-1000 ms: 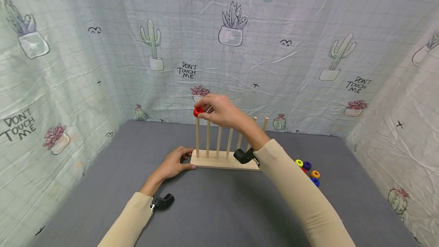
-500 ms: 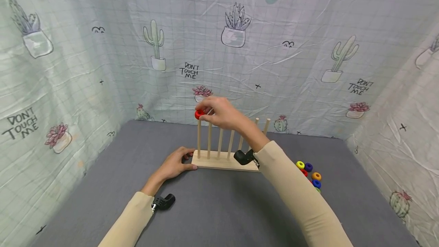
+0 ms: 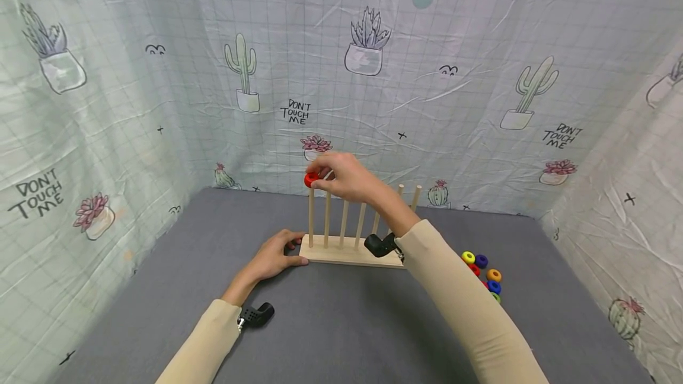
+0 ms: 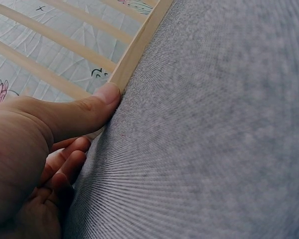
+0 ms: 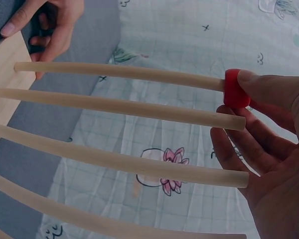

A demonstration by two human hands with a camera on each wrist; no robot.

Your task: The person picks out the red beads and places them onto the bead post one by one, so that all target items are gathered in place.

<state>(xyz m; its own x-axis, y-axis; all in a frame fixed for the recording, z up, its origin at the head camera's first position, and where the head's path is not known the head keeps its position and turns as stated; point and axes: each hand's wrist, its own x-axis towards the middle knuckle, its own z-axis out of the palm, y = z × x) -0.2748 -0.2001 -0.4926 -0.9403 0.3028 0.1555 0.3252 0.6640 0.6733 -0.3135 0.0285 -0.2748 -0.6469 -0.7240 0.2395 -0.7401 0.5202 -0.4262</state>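
Observation:
A wooden peg rack stands on the grey cloth with a row of upright pegs. My left hand grips its left end, thumb at the front edge and fingers behind; the left wrist view shows the thumb pressed on the wood. Between thumb and fingertips, my right hand pinches a red ring at the top of the leftmost peg. In the right wrist view the red ring covers that peg's tip, and the other fingers spread behind the neighbouring peg's end.
Right of the rack, several coloured rings lie on the cloth, among them a yellow ring, an orange ring and a blue ring. The right forearm crosses before the rack's right part. A printed curtain hangs behind.
The red ring sits slightly lower at the peg's top, with the right hand moving down along with it. The left hand keeps its place on the rack. The head view has shifted a little.

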